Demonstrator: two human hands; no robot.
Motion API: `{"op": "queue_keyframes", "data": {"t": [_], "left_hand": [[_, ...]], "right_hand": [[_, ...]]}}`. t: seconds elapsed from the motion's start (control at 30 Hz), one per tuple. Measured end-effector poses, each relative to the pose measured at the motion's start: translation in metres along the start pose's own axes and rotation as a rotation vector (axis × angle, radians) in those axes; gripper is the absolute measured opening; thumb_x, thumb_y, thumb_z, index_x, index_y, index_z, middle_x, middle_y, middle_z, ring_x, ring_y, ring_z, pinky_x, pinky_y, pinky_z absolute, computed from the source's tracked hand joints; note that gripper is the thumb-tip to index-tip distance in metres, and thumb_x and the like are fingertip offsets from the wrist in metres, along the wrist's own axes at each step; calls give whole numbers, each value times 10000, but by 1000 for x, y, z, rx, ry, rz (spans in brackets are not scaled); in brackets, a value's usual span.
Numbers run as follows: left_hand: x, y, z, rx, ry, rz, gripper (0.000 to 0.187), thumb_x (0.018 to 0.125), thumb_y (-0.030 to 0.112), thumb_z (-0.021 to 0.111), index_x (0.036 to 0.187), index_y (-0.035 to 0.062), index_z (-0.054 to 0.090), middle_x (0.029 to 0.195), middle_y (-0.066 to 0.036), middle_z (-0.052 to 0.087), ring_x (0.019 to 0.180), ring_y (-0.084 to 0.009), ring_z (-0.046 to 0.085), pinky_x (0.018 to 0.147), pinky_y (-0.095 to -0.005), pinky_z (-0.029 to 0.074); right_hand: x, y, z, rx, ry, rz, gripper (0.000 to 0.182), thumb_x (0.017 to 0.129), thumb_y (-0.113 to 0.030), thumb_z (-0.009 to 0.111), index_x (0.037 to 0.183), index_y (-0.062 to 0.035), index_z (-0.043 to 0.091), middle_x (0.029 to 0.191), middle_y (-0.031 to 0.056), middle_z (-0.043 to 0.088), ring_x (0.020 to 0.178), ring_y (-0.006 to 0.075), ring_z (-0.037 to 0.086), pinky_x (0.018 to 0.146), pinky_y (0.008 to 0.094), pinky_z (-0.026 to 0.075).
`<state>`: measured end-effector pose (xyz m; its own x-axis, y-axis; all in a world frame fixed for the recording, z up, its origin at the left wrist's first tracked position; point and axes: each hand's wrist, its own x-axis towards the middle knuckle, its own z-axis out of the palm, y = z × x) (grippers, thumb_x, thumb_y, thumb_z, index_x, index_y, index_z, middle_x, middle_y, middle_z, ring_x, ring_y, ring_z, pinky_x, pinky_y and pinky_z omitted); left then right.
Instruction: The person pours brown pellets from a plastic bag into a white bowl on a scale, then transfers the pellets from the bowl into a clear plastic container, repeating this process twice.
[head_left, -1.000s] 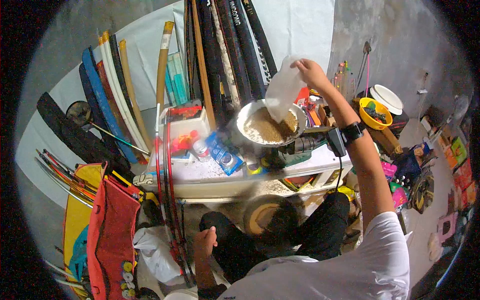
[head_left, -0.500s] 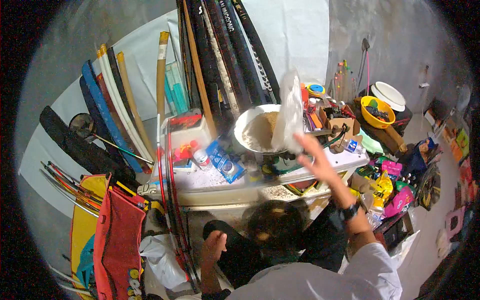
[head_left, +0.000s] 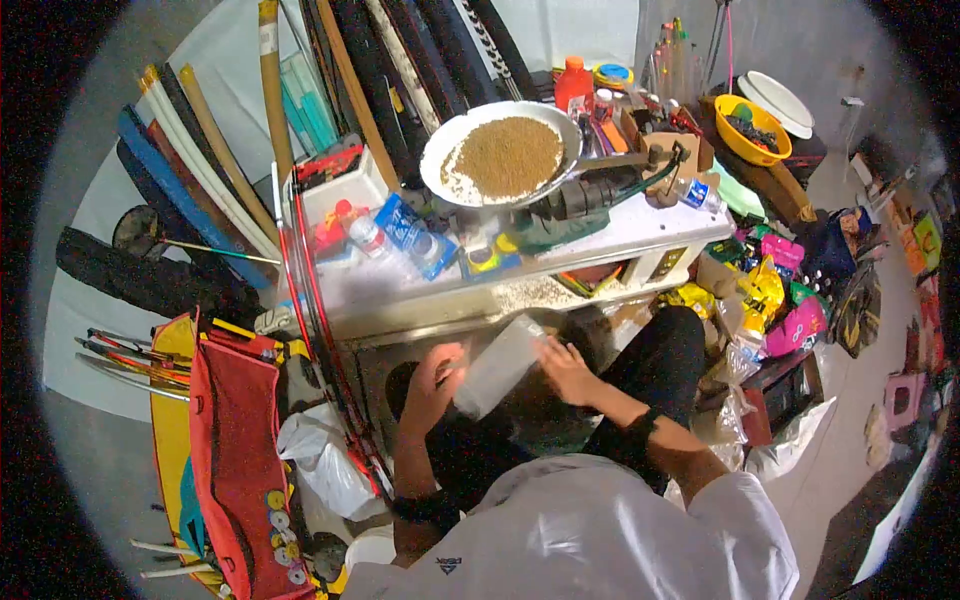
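Observation:
A clear, flat plastic bag [head_left: 503, 366] is stretched between my hands, in front of my lap. My left hand [head_left: 437, 385] has its fingers curled at the bag's left edge, somewhat blurred. On the other side, my right hand [head_left: 572, 374] pinches the bag's upper right edge, the fingers pressed together. Beyond them, on the white bench [head_left: 440, 298], stands a white bowl [head_left: 436, 168] with brown granules [head_left: 510, 158] in it. A dark round shape below the bag is partly hidden.
A blue packet [head_left: 418, 238], a white bottle [head_left: 370, 240] and an orange-red bottle [head_left: 574, 88] stand on the bench. Thin red and black rods [head_left: 318, 330] lean at its left end. A red bag [head_left: 240, 450] sits at left, a yellow basin [head_left: 752, 132] at right.
My right hand has come down from beside the bowl, bringing the plastic bag to my lap. My left hand has risen to meet it. The camera view has tilted downward.

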<state>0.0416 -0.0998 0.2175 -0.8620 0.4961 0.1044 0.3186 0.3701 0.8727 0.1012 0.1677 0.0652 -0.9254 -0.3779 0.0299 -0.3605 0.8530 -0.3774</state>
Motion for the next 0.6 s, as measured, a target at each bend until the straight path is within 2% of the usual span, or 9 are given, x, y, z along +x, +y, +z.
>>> {"op": "queue_keyframes", "data": {"t": [0.07, 0.1, 0.13, 0.2, 0.23, 0.33, 0.4, 0.5, 0.6], "left_hand": [[-7, 1, 1, -89, -19, -68, 322, 859, 132, 568, 1158, 40, 491, 1133, -94, 540, 1048, -174, 520, 906, -322, 414], [-12, -9, 3, -72, -20, -55, 305, 873, 155, 564, 1150, 45, 501, 1105, -80, 562, 1037, -167, 527, 896, -313, 415], [-19, -14, 5, -72, -22, -65, 305, 873, 155, 564, 1150, 45, 501, 1105, -80, 562, 1037, -167, 527, 896, -313, 415], [-29, -19, 7, -152, -31, -236, 289, 885, 169, 554, 1142, 47, 506, 1087, -75, 573, 1027, -168, 538, 888, -306, 420], [-33, -19, 7, -151, -29, -241, 289, 885, 169, 554, 1142, 47, 506, 1087, -75, 573, 1027, -168, 538, 888, -306, 420], [-42, -15, 7, -315, 21, -372, 278, 890, 173, 554, 1133, 46, 513, 1065, -81, 587, 1017, -163, 546, 886, -296, 423], [-42, -17, 4, -372, 67, -423, 268, 895, 168, 551, 1123, 32, 517, 1053, -88, 596, 1008, -165, 551, 883, -287, 425], [-38, -13, 2, -331, 103, -346, 271, 897, 167, 553, 1123, 22, 518, 1058, -84, 595, 1005, -170, 553, 893, -288, 422], [-28, -8, 0, -136, 77, -455, 272, 895, 162, 560, 1118, 12, 518, 1065, -79, 583, 1006, -172, 552, 906, -295, 418]], "right_hand": [[-4, 28, 32, 239, -24, 191, 660, 757, -117, 531, 1359, -27, 275, 1453, 141, 207, 1328, 375, 193, 1031, 563, 227], [-2, 69, 99, 404, 312, 2, 613, 799, -129, 522, 1359, -49, 288, 1430, 135, 266, 1266, 387, 310, 1021, 528, 276], [-8, 81, 122, 411, 306, 4, 613, 799, -129, 522, 1359, -49, 288, 1430, 135, 266, 1266, 387, 310, 1021, 528, 276], [-14, 91, 140, 1835, 228, 397, 621, 817, -75, 522, 1378, -132, 263, 1383, 99, 361, 1267, 304, 347, 1000, 491, 315], [-13, 97, 143, 1838, 223, 398, 621, 817, -75, 522, 1378, -132, 263, 1383, 99, 361, 1267, 304, 347, 1000, 491, 315], [4, 119, 142, 444, -64, 207, 396, 876, -188, 471, 1268, -130, 472, 1234, 82, 534, 1131, 237, 509, 940, 355, 409], [11, 121, 144, 771, 77, 314, 395, 850, -237, 525, 1218, -95, 507, 1186, 120, 559, 1068, 267, 544, 876, 331, 448], [9, 134, 131, 427, -117, 131, 365, 824, -244, 568, 1135, -54, 557, 1080, 120, 613, 953, 284, 591, 793, 353, 472], [15, 151, 178, 948, -170, 612, 259, 830, -243, 572, 1028, -83, 616, 1008, 88, 634, 873, 254, 601, 712, 356, 474]]}}
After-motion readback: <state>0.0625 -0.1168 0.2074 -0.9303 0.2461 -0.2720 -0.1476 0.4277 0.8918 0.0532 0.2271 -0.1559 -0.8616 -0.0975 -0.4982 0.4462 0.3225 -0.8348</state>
